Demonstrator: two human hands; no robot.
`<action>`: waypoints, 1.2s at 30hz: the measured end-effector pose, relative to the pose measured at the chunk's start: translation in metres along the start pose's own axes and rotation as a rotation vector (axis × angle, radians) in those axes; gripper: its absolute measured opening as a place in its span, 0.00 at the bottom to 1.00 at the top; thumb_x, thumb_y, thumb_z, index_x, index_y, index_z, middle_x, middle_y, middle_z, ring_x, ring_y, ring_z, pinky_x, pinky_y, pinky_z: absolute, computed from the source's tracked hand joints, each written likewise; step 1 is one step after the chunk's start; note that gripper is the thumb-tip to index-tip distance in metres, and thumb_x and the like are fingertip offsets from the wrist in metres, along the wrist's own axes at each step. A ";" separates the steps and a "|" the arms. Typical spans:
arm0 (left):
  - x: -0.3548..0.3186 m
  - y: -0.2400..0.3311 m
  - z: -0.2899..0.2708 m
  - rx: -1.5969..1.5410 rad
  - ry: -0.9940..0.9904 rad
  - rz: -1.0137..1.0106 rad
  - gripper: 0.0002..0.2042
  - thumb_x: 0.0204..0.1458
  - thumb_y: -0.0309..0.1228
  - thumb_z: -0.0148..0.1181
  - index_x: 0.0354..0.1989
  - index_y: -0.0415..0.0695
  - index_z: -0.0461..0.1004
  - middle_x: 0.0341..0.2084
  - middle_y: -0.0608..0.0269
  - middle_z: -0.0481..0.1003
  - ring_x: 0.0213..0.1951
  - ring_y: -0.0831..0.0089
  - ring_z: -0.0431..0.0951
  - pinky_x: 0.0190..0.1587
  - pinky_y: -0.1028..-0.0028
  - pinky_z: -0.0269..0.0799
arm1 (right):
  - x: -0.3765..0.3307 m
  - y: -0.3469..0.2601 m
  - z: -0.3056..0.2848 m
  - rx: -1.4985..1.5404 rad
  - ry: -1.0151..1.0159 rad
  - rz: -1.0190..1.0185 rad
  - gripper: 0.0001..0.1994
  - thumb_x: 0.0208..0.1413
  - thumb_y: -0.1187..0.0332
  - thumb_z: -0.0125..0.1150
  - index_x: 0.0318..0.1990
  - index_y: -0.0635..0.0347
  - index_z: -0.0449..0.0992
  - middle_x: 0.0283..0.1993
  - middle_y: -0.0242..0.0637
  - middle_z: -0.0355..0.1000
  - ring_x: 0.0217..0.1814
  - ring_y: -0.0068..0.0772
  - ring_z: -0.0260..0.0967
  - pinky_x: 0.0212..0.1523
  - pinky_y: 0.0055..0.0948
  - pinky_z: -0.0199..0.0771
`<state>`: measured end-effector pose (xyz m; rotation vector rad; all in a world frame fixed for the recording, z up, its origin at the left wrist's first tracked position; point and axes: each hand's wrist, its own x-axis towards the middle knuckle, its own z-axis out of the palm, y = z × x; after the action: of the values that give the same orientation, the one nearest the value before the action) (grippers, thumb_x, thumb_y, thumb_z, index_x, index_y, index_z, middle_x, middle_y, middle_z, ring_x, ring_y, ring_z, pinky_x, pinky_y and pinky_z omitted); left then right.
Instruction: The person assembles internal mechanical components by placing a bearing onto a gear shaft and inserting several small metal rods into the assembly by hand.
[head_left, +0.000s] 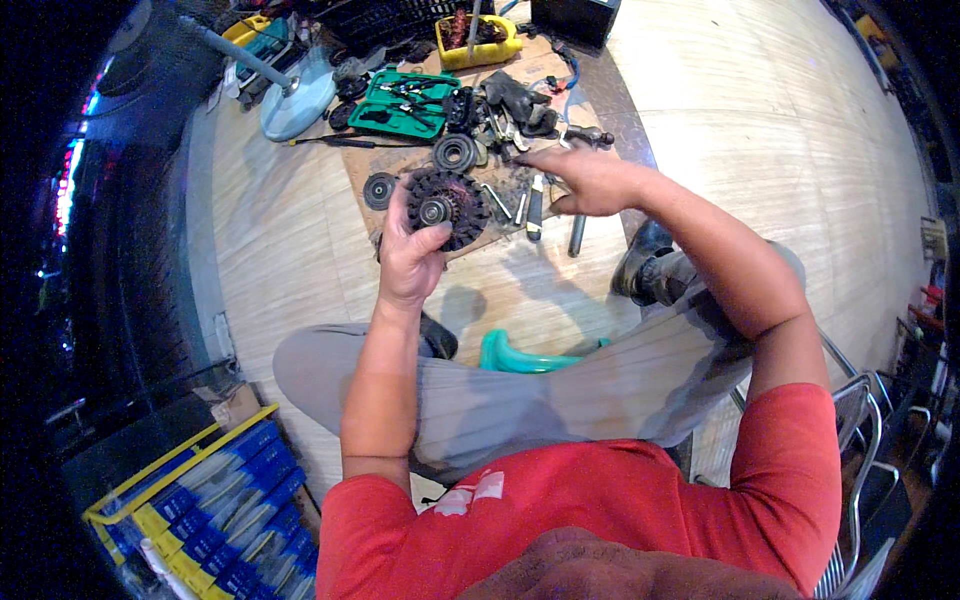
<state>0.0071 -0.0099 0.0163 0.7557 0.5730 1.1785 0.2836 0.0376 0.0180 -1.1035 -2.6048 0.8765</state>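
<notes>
My left hand grips a dark round machine part with a toothed rim, a reddish inner area and a bearing-like hub, the thumb across its front. To the right, my right hand hovers over the tools with fingers stretched out and nothing seen in them. Just below its fingers lie a black-and-white handled tool and a grey metal bar. An L-shaped hex key rests between my hands. Two black wheel-like parts lie near the held part, one ring-shaped, one smaller disc.
Stained cardboard lies under the parts. Beyond are a green tool case, dark rags and a yellow container of reddish-brown things. A pale-blue round base with a pole stands far left. A teal curved object lies between my legs.
</notes>
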 end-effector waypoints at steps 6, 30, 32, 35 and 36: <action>-0.004 -0.001 0.009 0.069 0.008 -0.033 0.37 0.39 0.22 0.65 0.61 0.35 0.55 0.50 0.54 0.70 0.51 0.64 0.73 0.57 0.65 0.68 | 0.019 -0.043 0.010 0.468 0.004 -0.001 0.31 0.51 0.70 0.61 0.64 0.62 0.60 0.55 0.52 0.69 0.56 0.46 0.68 0.57 0.38 0.67; 0.003 -0.007 0.003 0.042 0.119 -0.142 0.26 0.50 0.22 0.57 0.58 0.34 0.58 0.46 0.52 0.73 0.47 0.64 0.76 0.51 0.65 0.74 | 0.019 -0.050 -0.018 0.303 0.231 -0.019 0.12 0.53 0.62 0.61 0.35 0.63 0.77 0.28 0.53 0.72 0.33 0.55 0.72 0.34 0.44 0.72; 0.003 -0.008 0.000 0.003 0.150 -0.166 0.23 0.52 0.23 0.56 0.57 0.35 0.60 0.46 0.53 0.73 0.46 0.64 0.77 0.48 0.65 0.76 | 0.018 -0.057 -0.019 0.241 0.198 -0.021 0.10 0.53 0.65 0.61 0.35 0.65 0.77 0.28 0.50 0.73 0.31 0.48 0.72 0.34 0.39 0.71; 0.004 -0.008 0.000 -0.002 0.167 -0.196 0.20 0.54 0.24 0.55 0.55 0.36 0.61 0.45 0.54 0.74 0.44 0.65 0.78 0.47 0.65 0.78 | 0.016 -0.069 -0.017 0.174 0.166 -0.015 0.08 0.53 0.68 0.61 0.35 0.65 0.77 0.28 0.50 0.73 0.31 0.49 0.72 0.34 0.38 0.72; 0.004 -0.007 0.002 0.008 0.166 -0.208 0.19 0.54 0.24 0.56 0.54 0.37 0.62 0.44 0.55 0.74 0.44 0.66 0.78 0.46 0.66 0.78 | 0.015 -0.072 -0.016 0.156 0.157 -0.012 0.08 0.53 0.68 0.61 0.35 0.65 0.77 0.28 0.50 0.73 0.32 0.51 0.72 0.35 0.39 0.72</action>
<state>0.0139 -0.0079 0.0118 0.5929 0.7759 1.0515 0.2362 0.0164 0.0720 -1.0682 -2.3706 0.9324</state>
